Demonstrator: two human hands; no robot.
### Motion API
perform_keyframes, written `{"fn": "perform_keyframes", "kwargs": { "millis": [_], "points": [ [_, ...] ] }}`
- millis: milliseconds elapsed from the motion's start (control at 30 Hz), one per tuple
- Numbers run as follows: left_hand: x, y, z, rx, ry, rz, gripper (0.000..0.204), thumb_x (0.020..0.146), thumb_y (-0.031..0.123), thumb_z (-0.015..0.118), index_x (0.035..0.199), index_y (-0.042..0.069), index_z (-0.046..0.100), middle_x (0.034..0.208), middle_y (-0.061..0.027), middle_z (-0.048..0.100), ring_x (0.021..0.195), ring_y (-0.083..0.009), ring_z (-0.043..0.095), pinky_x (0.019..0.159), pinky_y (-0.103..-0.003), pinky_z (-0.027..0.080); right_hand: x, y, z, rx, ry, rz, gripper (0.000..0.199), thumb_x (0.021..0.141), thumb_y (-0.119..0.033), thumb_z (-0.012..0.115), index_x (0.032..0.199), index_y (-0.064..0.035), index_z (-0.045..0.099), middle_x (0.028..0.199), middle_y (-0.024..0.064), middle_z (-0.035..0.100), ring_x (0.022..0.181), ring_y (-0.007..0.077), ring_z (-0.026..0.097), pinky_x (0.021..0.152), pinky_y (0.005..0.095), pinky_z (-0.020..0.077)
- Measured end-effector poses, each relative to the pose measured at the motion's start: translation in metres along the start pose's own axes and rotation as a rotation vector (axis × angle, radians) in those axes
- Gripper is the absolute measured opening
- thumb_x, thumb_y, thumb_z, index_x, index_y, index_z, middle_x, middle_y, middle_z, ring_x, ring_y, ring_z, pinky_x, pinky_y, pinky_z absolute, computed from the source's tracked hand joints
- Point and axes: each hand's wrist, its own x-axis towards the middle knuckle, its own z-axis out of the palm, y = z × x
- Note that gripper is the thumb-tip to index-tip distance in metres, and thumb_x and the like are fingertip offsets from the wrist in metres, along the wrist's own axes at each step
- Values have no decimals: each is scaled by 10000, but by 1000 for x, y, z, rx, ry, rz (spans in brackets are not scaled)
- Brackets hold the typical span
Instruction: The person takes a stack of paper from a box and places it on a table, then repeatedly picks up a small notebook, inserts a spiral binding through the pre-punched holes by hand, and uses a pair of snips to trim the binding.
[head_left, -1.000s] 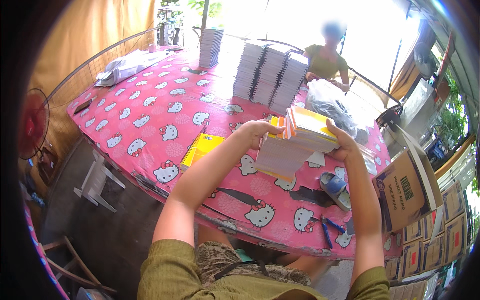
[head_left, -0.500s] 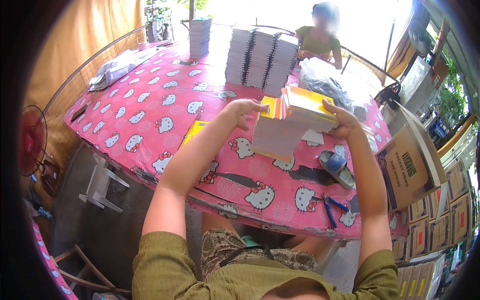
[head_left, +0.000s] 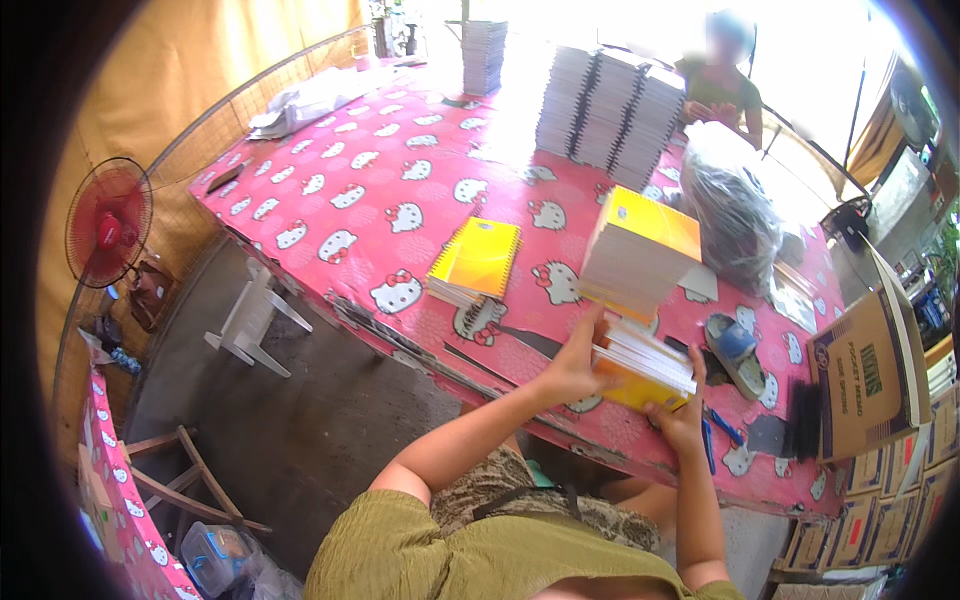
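Note:
Close to the table's front edge, a small bundle of yellow-covered notebooks point(head_left: 640, 384) is held between my two hands, white page edges facing up. My left hand point(head_left: 575, 368) grips its left side. The fingers and thumb of my right hand point(head_left: 683, 415) close round its right end. Just beyond stands a tall stack of yellow-covered notebooks point(head_left: 632, 262). To the left lies a shorter pile of yellow spiral notebooks point(head_left: 478, 258). A blue-and-grey slipper point(head_left: 737, 352) and blue-handled pliers point(head_left: 718, 435) rest right of my right hand.
Tall stacks of black spiral-bound notebooks point(head_left: 607, 115) stand at the back, near a full plastic bag point(head_left: 732, 205). A person point(head_left: 722, 95) sits beyond the pink table point(head_left: 350, 240). An open cardboard box point(head_left: 865, 375) is at the right; a red fan point(head_left: 108, 230) is at the left.
My hands have come off the tall stack and drawn nearer to me with a bundle of notebooks. The view has shifted, so the table appears farther right.

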Motion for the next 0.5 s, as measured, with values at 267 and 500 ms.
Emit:
{"fn": "perform_keyframes", "kwargs": {
  "millis": [267, 500],
  "points": [
    [-11, -43, 12, 370, 104, 144, 1011, 731, 48, 742, 1453, 17, 35, 1427, -226, 263, 1324, -310, 308, 1097, -387, 252, -6, 25, -5, -492, 92, -84, 1032, 557, 21, 798, 1394, -26, 197, 1294, 109, 397, 1214, 228, 397, 1053, 345, 299],
    [-23, -17, 2, 269, 1, 217, 958, 747, 149, 766, 1432, 16, 110, 1431, -218, 254, 1332, -315, 288, 1091, -408, 248, -12, 17, -3, -357, 20, 74, 1009, 559, 51, 791, 1395, -34, 233, 1249, 110, 442, 1121, 205, 464, 960, 312, 389]
  ]
}}
